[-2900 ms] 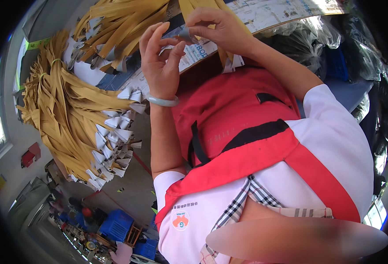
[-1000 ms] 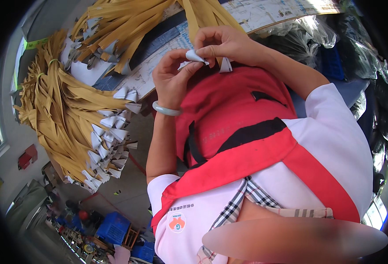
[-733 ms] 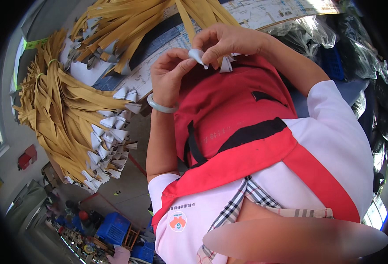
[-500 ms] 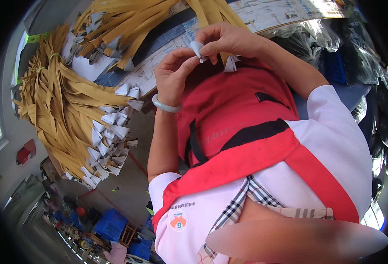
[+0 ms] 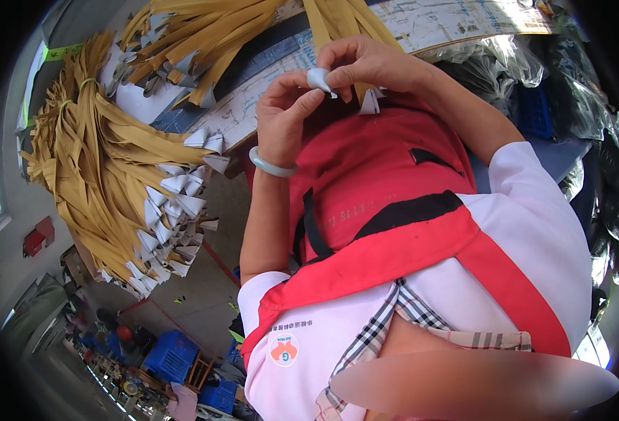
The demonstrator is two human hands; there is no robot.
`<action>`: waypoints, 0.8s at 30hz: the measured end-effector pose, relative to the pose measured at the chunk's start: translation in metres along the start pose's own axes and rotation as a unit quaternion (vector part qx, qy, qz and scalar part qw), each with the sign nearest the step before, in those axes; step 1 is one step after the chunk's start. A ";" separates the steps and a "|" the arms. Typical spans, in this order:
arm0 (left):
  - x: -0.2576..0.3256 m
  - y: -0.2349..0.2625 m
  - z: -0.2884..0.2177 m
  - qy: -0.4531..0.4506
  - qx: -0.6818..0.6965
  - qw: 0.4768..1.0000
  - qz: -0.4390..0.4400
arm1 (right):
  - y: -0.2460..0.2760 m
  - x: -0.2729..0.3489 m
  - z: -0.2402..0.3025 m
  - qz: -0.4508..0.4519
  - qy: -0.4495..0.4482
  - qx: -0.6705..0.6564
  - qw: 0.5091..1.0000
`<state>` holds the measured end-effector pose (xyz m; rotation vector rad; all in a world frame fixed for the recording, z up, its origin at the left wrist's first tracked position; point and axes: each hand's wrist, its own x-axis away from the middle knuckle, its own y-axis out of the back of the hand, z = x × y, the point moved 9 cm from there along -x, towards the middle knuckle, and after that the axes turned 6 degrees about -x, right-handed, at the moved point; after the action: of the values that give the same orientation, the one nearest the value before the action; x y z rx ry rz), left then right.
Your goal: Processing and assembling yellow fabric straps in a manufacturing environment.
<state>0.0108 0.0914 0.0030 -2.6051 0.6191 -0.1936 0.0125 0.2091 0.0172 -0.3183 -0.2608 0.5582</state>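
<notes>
Near the table edge, in front of my red apron, both hands meet over a small pale grey-white strip end (image 5: 318,78) curled into a loop. My left hand (image 5: 282,112), with a pale bangle at its wrist, pinches it between thumb and fingers. From the other side, my right hand (image 5: 372,67) pinches the same piece with thumb and forefinger. Tan straps (image 5: 327,21) run from the table down behind my right hand. Just below that hand, a white folded strap tip (image 5: 370,103) hangs against the apron. Fingers hide part of the curled end.
A thick bundle of tan straps (image 5: 106,182) with white folded tips hangs at the left, tied with a greenish band. More tan straps (image 5: 211,38) lie across the worn table (image 5: 246,105). Clear plastic bags (image 5: 492,67) and a blue crate (image 5: 534,109) are at the right.
My left hand has shifted slightly right, closer to my right hand. The curled strip end has turned and shows more of its pale surface between the fingers.
</notes>
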 end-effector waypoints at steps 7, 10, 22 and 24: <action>0.004 -0.001 0.000 0.040 -0.001 0.998 0.042 | -0.016 0.006 0.014 -0.012 -0.030 0.028 0.999; 0.003 0.003 -0.003 0.014 -0.057 0.998 -0.012 | -0.014 0.001 0.026 -0.049 0.045 0.111 0.992; 0.001 0.016 -0.052 -0.149 -0.272 0.946 -0.092 | -0.003 -0.003 0.020 -0.135 0.237 0.198 0.941; -0.001 0.014 -0.040 -0.107 -0.307 0.946 -0.022 | -0.001 -0.002 0.020 -0.158 0.206 0.155 0.953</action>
<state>-0.0052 0.0646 0.0323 -3.1737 0.6145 0.3202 0.0051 0.2120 0.0356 -0.0782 0.1791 0.2004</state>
